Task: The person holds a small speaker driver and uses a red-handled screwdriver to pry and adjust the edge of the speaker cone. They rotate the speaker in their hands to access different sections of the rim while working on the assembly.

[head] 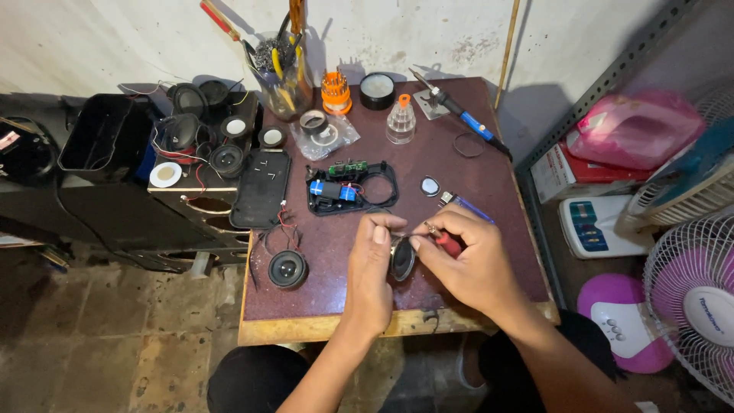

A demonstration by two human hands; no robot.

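Dark-red laminate covered the small workbench (489, 191), and over its near half both bare hands met around one small speaker driver (402, 258). The left hand (370, 268) pinched the round black driver by its rim, thumb and fingers closed on its left edge, so that it stood tilted on edge just above the bench top. The right hand (466, 264) was wrapped shut around a red-handled screwdriver (447, 243), whose thin metal tip pointed left at the upper rim of the driver, close by the left fingertips; whether the tip actually touched could not be told.

Left of the grip, a second, larger speaker driver (287, 269) lay flat on the bench with thin red and black wires curling off it. Beyond the hands sat an opened black speaker housing (353, 187) holding a blue battery cell and a small green circuit board. Just beyond the right hand lay a blue pen-like tool (466, 206) and a small round disc (430, 186). Farther back were a soldering iron (459, 113) with a blue handle, an orange screwdriver-bit set (336, 93) and a clear jar of hand tools (283, 76). Well to the right of the grip stood a pink-and-white table fan (692, 298).
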